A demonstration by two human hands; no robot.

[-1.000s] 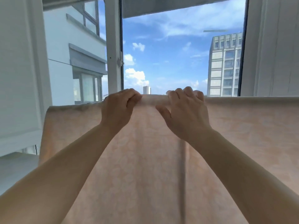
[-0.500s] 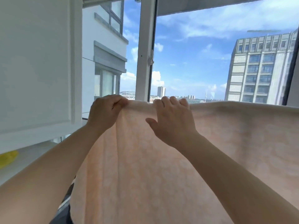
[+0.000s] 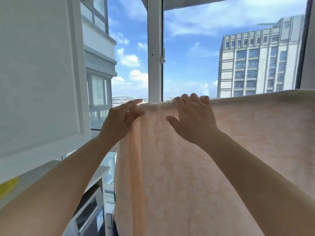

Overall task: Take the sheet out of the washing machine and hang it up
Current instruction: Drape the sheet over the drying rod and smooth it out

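A pale peach sheet (image 3: 187,167) with a faint pattern hangs folded over a rail hidden under its top edge, in front of an open window. It drapes down past the bottom of the view and runs off to the right. My left hand (image 3: 121,120) lies with straight fingers against the sheet's bunched left end near the top. My right hand (image 3: 192,120) is just to the right, its fingers curled over the top fold and its thumb spread out on the cloth. The washing machine is not in view.
A white cabinet door (image 3: 39,74) stands close on the left, with a yellow object (image 3: 8,186) below it. A dark appliance (image 3: 90,212) sits low at the left. The white window post (image 3: 154,48) rises behind the hands.
My left hand has let go of its pinch on the top edge and now lies straight-fingered at the sheet's left end. The view has swung left, and both hands stay on the fold.
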